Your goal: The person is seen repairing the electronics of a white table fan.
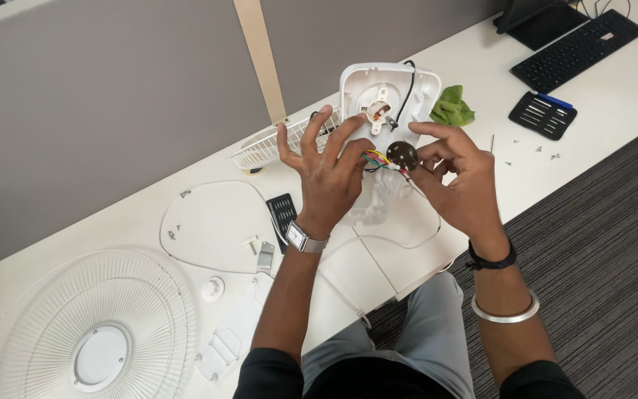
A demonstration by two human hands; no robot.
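Observation:
A white plastic fan housing [387,92] lies open on the white desk [481,66], a black cable running along its right side. My right hand [458,174] pinches a small round dark switch part [402,155] between thumb and fingers; coloured wires [375,160] trail from it toward the housing. My left hand [326,166] hovers just left of that part with fingers spread, fingertips close to the wires and the housing's lower half. Whether the left fingers grip the wires is hidden by the hand.
A white fan grille [86,329] lies front left, a clear fan blade [215,222] beside it, another grille piece [271,148] behind my left hand. A green cloth [452,109], a black screwdriver bit case [543,114], loose screws [544,151] and a keyboard [577,48] lie right.

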